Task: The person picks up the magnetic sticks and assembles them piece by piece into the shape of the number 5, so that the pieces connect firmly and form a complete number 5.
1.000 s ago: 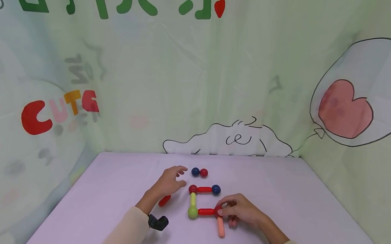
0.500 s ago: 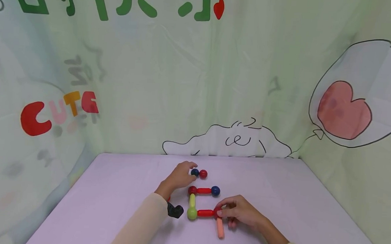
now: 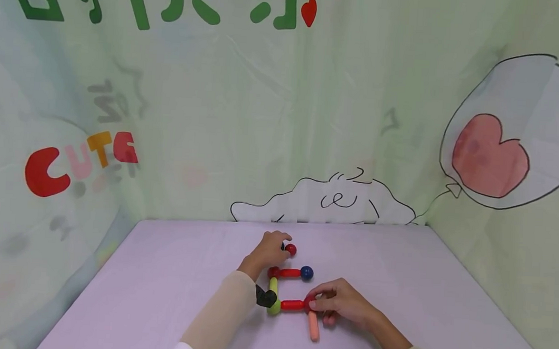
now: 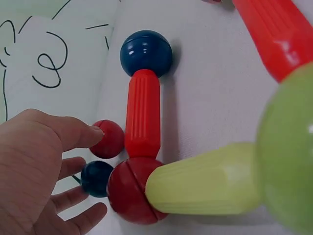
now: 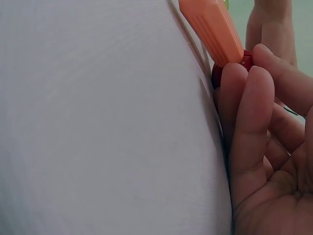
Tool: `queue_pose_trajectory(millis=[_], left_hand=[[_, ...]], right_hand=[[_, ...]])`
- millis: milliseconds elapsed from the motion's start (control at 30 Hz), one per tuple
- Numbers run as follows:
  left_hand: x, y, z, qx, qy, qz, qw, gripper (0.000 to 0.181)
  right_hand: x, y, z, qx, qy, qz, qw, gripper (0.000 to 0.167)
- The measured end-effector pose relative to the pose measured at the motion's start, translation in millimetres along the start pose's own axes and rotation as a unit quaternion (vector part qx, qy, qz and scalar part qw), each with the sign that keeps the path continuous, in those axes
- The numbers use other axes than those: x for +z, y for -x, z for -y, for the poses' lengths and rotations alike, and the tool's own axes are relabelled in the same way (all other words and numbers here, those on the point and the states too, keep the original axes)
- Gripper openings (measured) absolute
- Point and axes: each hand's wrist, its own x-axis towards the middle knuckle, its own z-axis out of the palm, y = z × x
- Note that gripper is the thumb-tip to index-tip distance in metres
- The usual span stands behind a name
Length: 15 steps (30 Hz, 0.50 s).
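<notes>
Left hand (image 3: pixel 268 250): your fingers stand apart around the loose red ball (image 4: pixel 111 139) and loose blue ball (image 4: pixel 94 179); firm contact, cannot tell.
Loose pair: your head view nearly hides the blue one; your left wrist view bares both.
Right hand (image 3: pixel 344 302): your fingertips pinch the corner red ball (image 3: pixel 308 302).
Peach rod (image 5: pixel 212 32): its ribs show only at your right wrist.

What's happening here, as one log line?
left hand: close to unattached glossy red ball and unattached glossy dark-blue ball | right hand: pinching glossy red connector ball | ribbed orange rod: meets connector ball
</notes>
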Motion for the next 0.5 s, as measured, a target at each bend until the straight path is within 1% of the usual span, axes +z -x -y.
queue_pose_trajectory(millis=[133,200,367,500], left_hand=[[5.3,-3.4,-2.4,-0.014,-0.008,0.007,0.9998,0.045],[7.5,-5.7,-3.3,-0.012,-0.012,0.007,0.9998,0.044],[9.7,-3.5,2.9,-0.010,-0.007,0.008,0.9999,0.044],[8.0,0.4,8.2,-0.019,0.002,0.006,0.9998,0.044]], right_hand=[[-1.7,1.0,0.0,0.001,0.004,0.001,1.0000,0.035],[-2.8,1.7,0.3,0.001,0.003,-0.003,1.0000,0.034],[0.3,2.4,-0.8,0.004,-0.005,-0.001,1.0000,0.034],[1.6,2.4,-1.6,0.006,-0.004,0.001,1.0000,0.036]])
